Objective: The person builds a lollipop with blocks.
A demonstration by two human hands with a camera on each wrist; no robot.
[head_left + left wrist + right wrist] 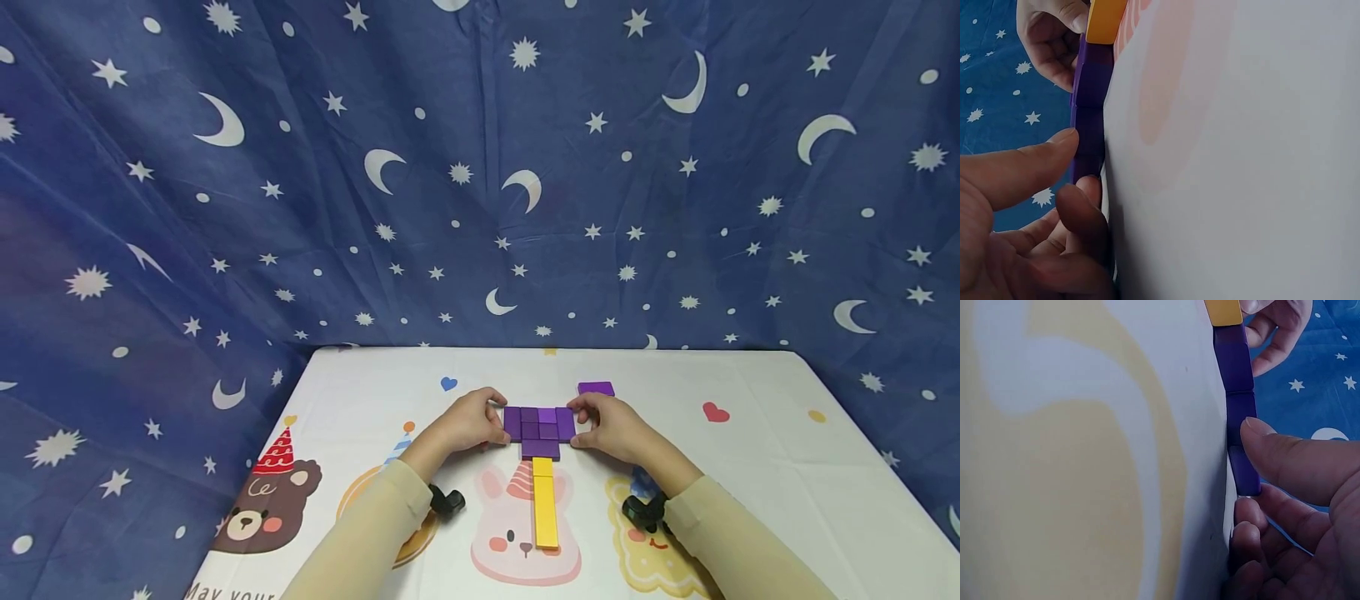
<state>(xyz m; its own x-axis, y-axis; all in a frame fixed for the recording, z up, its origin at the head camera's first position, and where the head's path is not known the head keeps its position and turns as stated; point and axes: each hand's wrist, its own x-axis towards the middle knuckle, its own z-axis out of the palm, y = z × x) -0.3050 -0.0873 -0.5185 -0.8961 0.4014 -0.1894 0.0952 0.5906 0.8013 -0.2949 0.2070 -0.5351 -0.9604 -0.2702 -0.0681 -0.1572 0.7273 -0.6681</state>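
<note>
Several purple blocks lie flat against each other on the table, with an upright block at each side and a wide one below the middle. From that wide block a yellow strip of a short and a long piece runs toward me. My left hand holds the left outer block with thumb near its front end and index finger near its far end. My right hand grips the right outer block likewise. In the right wrist view, the thumb touches the purple row; the remaining fingers curl beside it.
A single purple block lies behind the right hand. The white tablecloth has printed cartoon animals, and a blue star-patterned curtain hangs behind the table. Both wrists carry small black cameras.
</note>
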